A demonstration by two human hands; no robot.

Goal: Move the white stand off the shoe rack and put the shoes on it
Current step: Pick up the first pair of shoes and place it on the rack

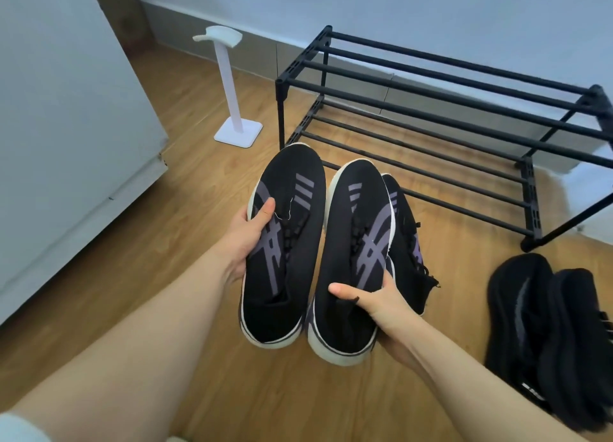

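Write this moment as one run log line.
left hand: holds shoe | right hand: holds shoe | white stand: on floor | shoe rack: empty

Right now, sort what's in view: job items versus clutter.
Job:
white stand
black shoe rack
left-hand sneaker
right-hand sneaker
third sneaker behind it
all-black shoes on the floor

Just there:
white cabinet

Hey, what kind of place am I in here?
Likely a home room or entryway: a black two-tier shoe rack against a pale wall, wood-look flooring, and dark sneakers lying on the floor beside the rack.
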